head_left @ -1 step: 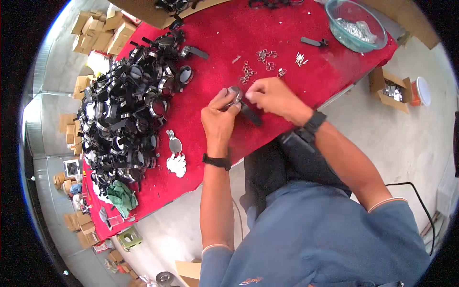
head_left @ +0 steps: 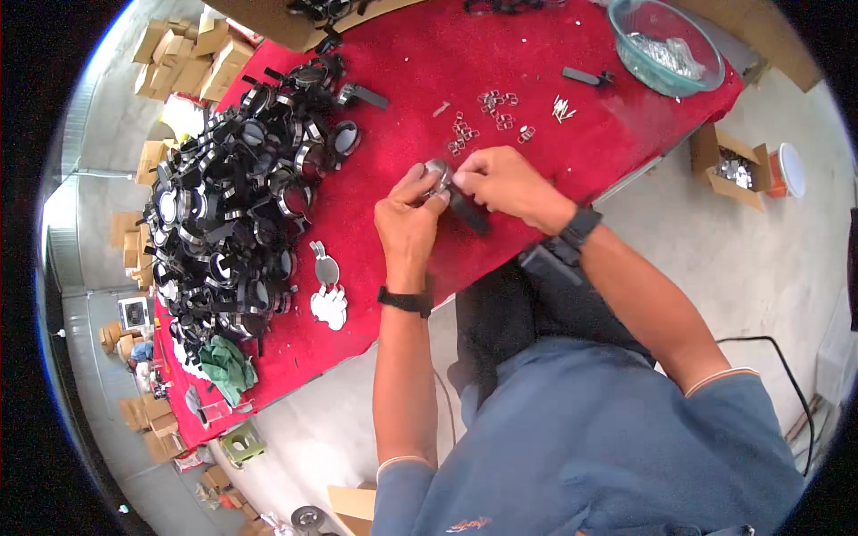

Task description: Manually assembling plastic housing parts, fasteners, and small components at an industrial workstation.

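In the head view, the right hand (head_left: 511,186), fingertips bunched on I couldn't tell what, had edged left toward the metal band (head_left: 439,167) the left hand (head_left: 407,225) pinched above the red table (head_left: 402,89), apparently joining that work.

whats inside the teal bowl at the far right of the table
Inside the teal bowl is a heap of shiny, silvery-clear material, too small to tell whether loose pieces or crumpled plastic. Whatever lies beneath the heap is covered.
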`<state>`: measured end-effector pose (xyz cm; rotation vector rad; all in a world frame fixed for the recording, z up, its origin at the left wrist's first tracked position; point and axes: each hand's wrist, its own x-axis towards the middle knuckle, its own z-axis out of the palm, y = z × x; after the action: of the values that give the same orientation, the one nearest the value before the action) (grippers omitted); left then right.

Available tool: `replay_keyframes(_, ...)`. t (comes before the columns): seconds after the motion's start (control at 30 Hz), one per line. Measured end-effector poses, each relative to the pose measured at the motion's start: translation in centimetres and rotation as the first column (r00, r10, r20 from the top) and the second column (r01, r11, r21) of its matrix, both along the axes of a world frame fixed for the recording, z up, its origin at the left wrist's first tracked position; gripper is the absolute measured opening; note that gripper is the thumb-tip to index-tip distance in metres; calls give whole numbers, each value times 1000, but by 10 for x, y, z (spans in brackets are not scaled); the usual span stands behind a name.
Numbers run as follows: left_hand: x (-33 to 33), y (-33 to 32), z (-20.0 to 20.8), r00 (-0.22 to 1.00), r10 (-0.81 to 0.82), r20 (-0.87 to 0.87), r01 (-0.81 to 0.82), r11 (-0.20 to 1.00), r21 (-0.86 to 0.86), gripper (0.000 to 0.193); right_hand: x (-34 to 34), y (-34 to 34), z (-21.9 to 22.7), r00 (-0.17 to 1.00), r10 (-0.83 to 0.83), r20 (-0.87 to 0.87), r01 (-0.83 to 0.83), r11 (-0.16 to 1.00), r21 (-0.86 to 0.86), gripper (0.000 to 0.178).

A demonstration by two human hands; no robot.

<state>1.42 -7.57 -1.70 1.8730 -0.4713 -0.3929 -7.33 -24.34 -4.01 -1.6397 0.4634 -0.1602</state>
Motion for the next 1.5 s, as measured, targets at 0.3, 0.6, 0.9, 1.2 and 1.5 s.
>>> replay_keyframes(0.3,4,8,1,999,-51,-12,51,999,14,46,19,11,3,987,104,-120,-103,995,16,24)
replay_keyframes(0.6,2,11,5,997,-51,-57,50,999,-5,46,9,33,-3,993,-112,-34,115,986,122,29)
replay_keyframes(0.9,0,12,4,999,-51,-11,52,998,41,45,10,26,2,998,-17,-66,20,998,52,28)
replay_keyframes(1.2,0,14,0,998,-46,41,45,999,19,46,9,34,-1,996,-76,-41,83,972,219,25)
replay_keyframes(1.5,-2,11,-6,999,-4,-34,2,998,-60,46,-8,55,-15,887,-120,445,289,897,-334,17)
